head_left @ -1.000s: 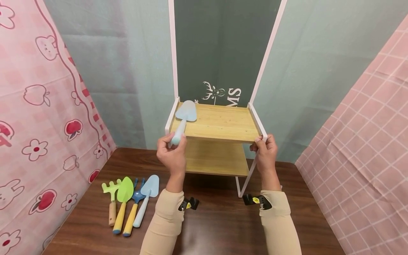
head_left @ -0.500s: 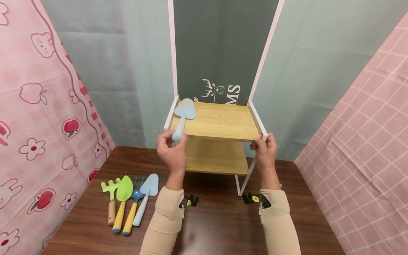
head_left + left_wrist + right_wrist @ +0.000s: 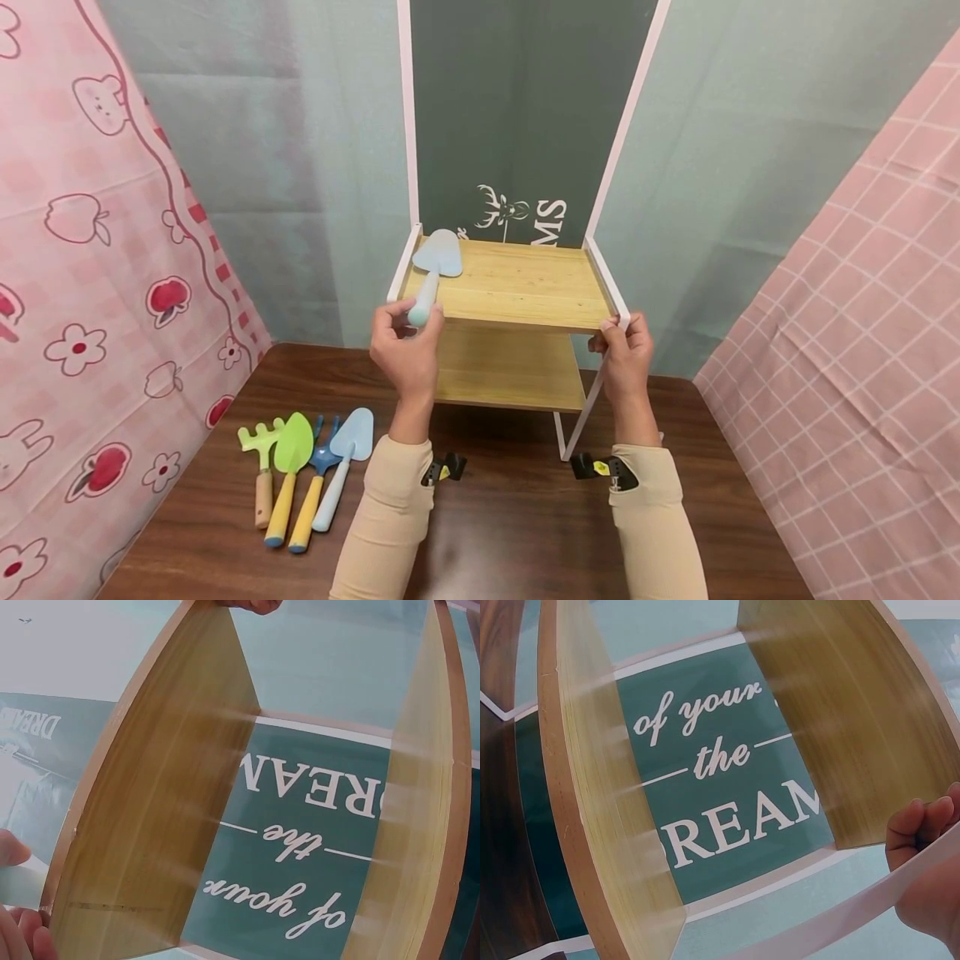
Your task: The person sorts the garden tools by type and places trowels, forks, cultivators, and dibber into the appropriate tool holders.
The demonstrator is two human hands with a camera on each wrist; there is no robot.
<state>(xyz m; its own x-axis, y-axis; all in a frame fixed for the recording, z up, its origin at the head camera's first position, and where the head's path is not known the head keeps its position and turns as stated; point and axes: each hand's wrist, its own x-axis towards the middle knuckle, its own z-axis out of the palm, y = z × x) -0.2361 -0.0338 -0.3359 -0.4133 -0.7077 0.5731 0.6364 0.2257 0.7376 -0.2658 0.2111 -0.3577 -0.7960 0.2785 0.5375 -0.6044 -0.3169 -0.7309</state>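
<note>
A pale blue hand trowel point(image 3: 439, 252) lies at the left side of the top board of a two-tier wooden shelf point(image 3: 525, 287) with a white frame. Its handle points towards me over the front edge. My left hand point(image 3: 408, 354) is at the shelf's front left corner, pinching the handle's end between thumb and fingers; only fingertips point(image 3: 30, 934) show in the left wrist view. At the front right corner, my right hand point(image 3: 628, 358) grips the white frame and board edge. Its curled fingers point(image 3: 911, 825) appear beside the board in the right wrist view.
On the brown table point(image 3: 517, 533), left of my arm, lie a green hand rake point(image 3: 262, 442), a green trowel point(image 3: 294, 446), a blue fork point(image 3: 324, 460) and another pale blue trowel point(image 3: 354, 435). A dark green lettered panel point(image 3: 525, 108) stands behind the shelf. Patterned cloths flank both sides.
The trowel has shifted slightly forward and right on the top board, its handle end now higher between my left fingers. My right hand keeps its place on the corner.
</note>
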